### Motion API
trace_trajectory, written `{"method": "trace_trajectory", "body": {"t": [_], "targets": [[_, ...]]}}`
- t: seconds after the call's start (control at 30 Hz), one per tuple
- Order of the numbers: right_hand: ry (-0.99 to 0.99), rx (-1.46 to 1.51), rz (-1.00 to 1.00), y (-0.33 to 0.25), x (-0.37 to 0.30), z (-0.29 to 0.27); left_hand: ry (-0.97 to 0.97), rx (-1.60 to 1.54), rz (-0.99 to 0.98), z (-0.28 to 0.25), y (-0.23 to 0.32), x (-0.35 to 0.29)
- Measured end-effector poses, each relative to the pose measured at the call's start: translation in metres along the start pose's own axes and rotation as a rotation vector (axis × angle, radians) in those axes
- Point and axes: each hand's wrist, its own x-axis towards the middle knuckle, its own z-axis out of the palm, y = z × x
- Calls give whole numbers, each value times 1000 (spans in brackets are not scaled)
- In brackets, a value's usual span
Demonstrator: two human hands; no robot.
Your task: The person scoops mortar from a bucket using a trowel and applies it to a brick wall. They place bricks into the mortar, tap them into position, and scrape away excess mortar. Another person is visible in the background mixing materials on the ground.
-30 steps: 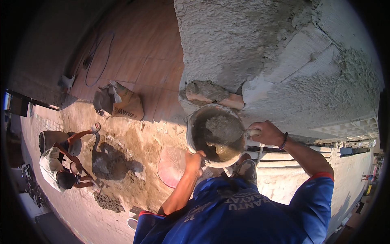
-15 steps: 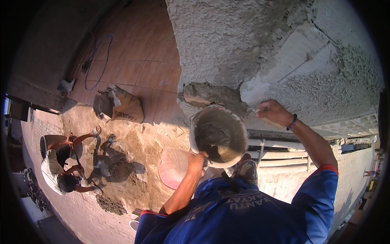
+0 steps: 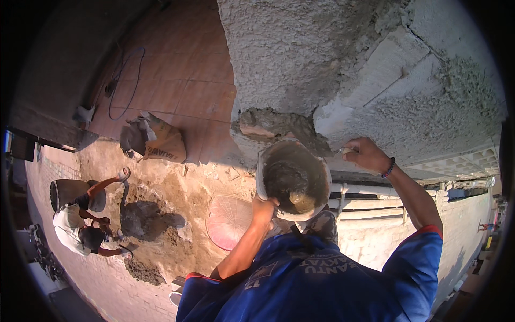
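My left hand (image 3: 263, 211) grips the near-left rim of a pale bucket (image 3: 261, 177), which is tilted so its opening shows. Wet grey mortar (image 3: 287, 180) lies inside it. My right hand (image 3: 370, 155) is closed around the pale handle of a trowel (image 3: 350, 151), right of the bucket and close to the wall; its blade is mostly hidden. Just beyond the bucket is a rough plastered wall (image 3: 289, 59). At its lower corner, a broken patch (image 3: 279, 124) carries darker, damp mortar and a bit of exposed reddish brick.
A red round sack (image 3: 229, 221) lies on the ground to my left. Farther left, a person (image 3: 75, 228) bends over a mortar heap (image 3: 147, 220) with a long-handled tool. A torn paper sack (image 3: 163, 142) sits by tiled flooring (image 3: 182, 80). Pale rails (image 3: 370, 204) run at right.
My right hand has shifted slightly right and turned, away from the wall corner. The bucket sits slightly farther right in view. The co-worker's arms and tool have moved.
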Motion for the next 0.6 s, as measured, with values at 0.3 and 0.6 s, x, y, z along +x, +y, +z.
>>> {"method": "trace_trajectory", "body": {"t": [0.3,0.6], "targets": [[81,-167,-182,7,-11,12,4,23,-15,6,9,-6],[14,51,-57,-24,3,19,25,5,-19,-8,3,0]]}}
